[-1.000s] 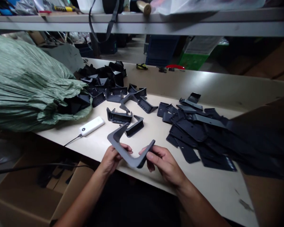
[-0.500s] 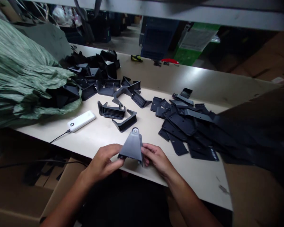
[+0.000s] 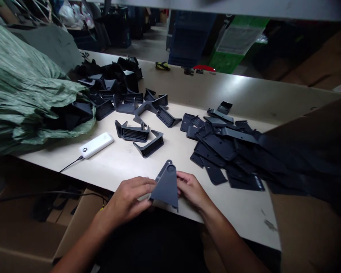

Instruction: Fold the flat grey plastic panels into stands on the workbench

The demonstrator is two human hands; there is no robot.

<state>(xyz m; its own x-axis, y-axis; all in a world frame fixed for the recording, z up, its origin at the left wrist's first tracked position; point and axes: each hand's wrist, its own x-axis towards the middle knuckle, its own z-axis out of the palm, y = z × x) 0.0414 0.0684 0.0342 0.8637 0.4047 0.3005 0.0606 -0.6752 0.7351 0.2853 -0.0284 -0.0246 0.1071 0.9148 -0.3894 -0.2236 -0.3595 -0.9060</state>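
A dark grey plastic bracket (image 3: 167, 186) with triangular sides is held up over the front edge of the table, its narrow, holed end pointing away from me. My left hand (image 3: 130, 196) grips its left side, fingers behind and thumb low near the wide end. On the other side my right hand (image 3: 191, 188) pinches the bracket's right edge; some of its fingertips are hidden behind the part. Two similar brackets, one ribbed (image 3: 132, 132) and one angled (image 3: 150, 145), lie on the table just beyond my hands.
More brackets (image 3: 110, 85) are heaped at the back left, spilling from a green woven sack (image 3: 25, 94). A white power bank (image 3: 96, 145) with a cable lies at the left. Flat black plates (image 3: 216, 148) are piled on the right. A cardboard box (image 3: 71, 227) stands below the table (image 3: 170, 167).
The bracket has been turned between my hands, so a different face shows, and it has shifted slightly right and down. My left hand has moved right along with it.
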